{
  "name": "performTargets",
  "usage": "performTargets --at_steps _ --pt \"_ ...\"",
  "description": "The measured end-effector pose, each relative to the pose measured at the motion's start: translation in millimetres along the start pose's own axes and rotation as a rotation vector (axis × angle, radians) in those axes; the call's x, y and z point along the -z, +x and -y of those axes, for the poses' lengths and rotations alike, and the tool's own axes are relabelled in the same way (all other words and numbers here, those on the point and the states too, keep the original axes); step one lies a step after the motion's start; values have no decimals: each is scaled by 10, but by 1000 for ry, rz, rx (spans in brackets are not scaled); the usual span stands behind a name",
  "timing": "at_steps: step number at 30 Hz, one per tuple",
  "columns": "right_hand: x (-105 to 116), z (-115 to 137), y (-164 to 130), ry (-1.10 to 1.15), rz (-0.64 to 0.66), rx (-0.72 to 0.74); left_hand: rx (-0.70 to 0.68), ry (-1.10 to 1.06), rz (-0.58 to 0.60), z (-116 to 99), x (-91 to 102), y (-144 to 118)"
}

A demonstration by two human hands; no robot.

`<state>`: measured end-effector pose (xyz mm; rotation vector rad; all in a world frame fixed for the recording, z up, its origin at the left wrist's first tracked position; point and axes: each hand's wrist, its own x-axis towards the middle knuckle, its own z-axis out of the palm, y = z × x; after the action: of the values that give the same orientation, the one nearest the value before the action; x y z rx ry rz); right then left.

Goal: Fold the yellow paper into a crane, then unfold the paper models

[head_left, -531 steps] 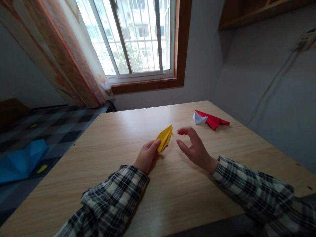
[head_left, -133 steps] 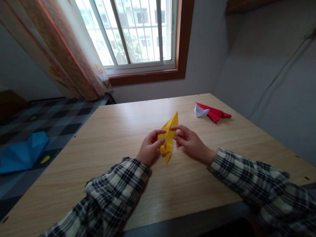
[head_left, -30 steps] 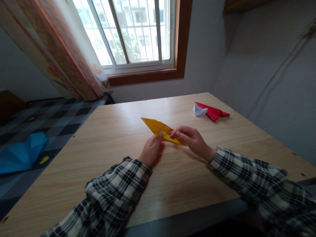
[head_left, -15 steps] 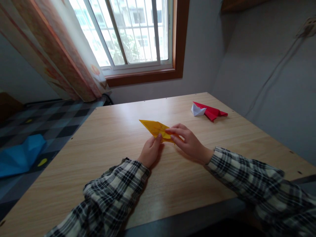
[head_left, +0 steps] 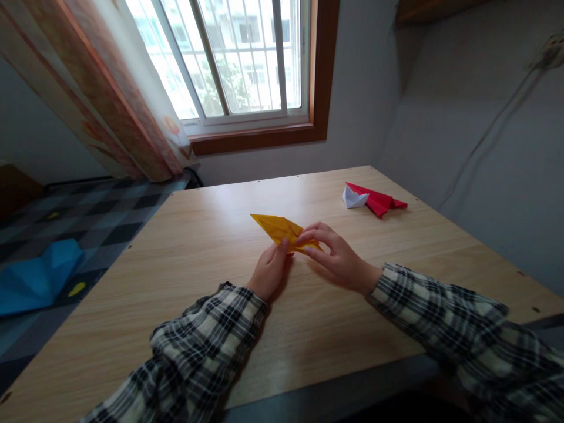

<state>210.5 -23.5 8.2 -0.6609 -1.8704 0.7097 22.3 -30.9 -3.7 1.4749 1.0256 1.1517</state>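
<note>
A folded sheet of yellow paper (head_left: pixel 277 228) is held just above the middle of the table, its pointed end toward the far left. My left hand (head_left: pixel 269 267) grips its near edge, thumb on top and the other fingers mostly hidden. From the right, my right hand (head_left: pixel 337 252) pinches the paper's right part between thumb and fingers. Creases show on the upper face; the underside is hidden.
The wooden table (head_left: pixel 194 252) spreads around my hands. At its far right, a white paper boat (head_left: pixel 353 198) sits against a red paper plane (head_left: pixel 381 201). Blue folded paper (head_left: pixel 42 276) lies on the checked bed (head_left: pixel 110 220) to the left. A window (head_left: pixel 247 70) is ahead.
The fingers of my right hand have shifted slightly on the right part of the yellow paper, which looks a little more folded together there. My left hand keeps its grip.
</note>
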Motion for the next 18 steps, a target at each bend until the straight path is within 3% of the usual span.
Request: performTargets --at_steps 11,18 --pt "-13 32 -15 -79 67 33 102 -202 19 19 -9 19" --pt "-2 5 2 -88 -57 -24 138 -211 12 -6 -25 -4"
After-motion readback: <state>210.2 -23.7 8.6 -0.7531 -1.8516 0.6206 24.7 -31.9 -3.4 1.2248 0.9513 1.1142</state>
